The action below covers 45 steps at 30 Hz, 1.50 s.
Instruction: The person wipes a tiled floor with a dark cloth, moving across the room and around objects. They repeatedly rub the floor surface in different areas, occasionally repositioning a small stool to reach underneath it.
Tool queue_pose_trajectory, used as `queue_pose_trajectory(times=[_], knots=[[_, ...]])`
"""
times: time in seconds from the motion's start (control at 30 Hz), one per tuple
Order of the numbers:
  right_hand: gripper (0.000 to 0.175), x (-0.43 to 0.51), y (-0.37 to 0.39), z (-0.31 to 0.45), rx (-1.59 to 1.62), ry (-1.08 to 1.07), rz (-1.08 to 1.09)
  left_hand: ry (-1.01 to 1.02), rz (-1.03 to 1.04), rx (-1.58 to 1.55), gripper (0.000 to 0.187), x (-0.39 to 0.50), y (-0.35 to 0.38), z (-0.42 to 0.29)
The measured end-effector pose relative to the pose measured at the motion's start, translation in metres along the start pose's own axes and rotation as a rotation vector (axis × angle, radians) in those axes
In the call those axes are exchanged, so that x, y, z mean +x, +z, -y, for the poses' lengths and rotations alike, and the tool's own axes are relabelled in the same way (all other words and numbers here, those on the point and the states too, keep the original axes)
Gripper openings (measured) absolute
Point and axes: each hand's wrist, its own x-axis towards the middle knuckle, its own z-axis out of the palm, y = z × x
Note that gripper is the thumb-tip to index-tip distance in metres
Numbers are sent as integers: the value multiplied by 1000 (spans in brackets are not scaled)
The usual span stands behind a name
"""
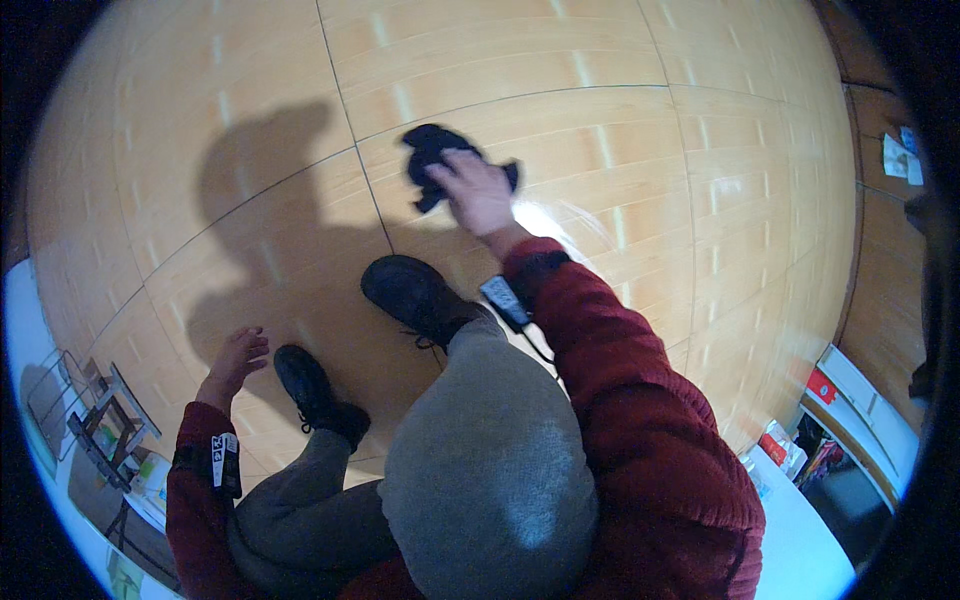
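My right hand (474, 193) lies over a crumpled black cloth (433, 154) on the tiled, wood-patterned floor (525, 120), fingers spread across its top. Motion blurs both hand and cloth a little. Off to the left, my left hand (236, 364) hangs beside my left shoe (301, 379), its fingers slightly apart and holding nothing. My right shoe (409, 292) stands flat on the floor between the cloth and my bent knee (487, 450).
A folding stand with a dark frame (112, 427) is at the lower left. To the lower right is a white cabinet (795, 532) with packets (784, 448) near it. Papers (902, 157) lie at the far right. My shadow (262, 180) falls across the floor.
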Motion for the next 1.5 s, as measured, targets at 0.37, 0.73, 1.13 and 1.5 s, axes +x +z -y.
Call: queue_pose_trajectory(times=[0.37, 0.73, 1.13, 1.5], knots=[[56, -292, -90, -95, -246, 1194, -200, -4, -50, 47, 45, -11, 0, 1], [62, -137, -16, 24, -264, 464, 159, 140, -162, -48, 33, -84, -25, 29], [70, -127, -3, -21, -267, 76, 497, 242, -360, -273, 31, -199, -60, 84], [68, -124, -25, 17, -246, 135, 401, 134, -316, -394, 34, -176, -77, 157]])
